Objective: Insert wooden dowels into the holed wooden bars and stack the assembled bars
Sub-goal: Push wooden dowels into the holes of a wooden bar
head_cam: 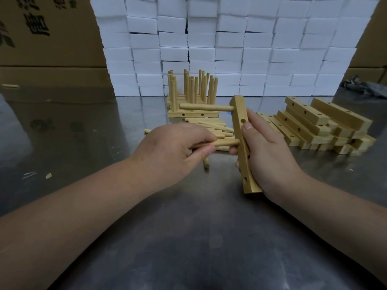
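While our right hand [270, 155] wraps its fingers around the pale holed wooden bar [240, 114], holding it on end over the middle of the shiny grey metal table [188, 227], our left hand [173, 151] pinches a short round wooden dowel [226, 142] between thumb and fingers. That dowel's right tip sits at a hole about halfway down the bar's left face; we can't tell how deep it is. Another light wooden dowel [206, 107] sticks out to the left from the hole near the bar's top end.

Just past our hands lies a loose heap of plain wooden dowels [213, 127], and behind it is the stack of finished bars with dowels standing upright [192, 86]. Off to the right is a pile of bare holed wooden bars [326, 126]. Along the far edge runs a wall of white foam blocks [230, 38], with brown printed cardboard boxes [52, 38] on the far left and a crumpled grey cloth [364, 86] on the far right.
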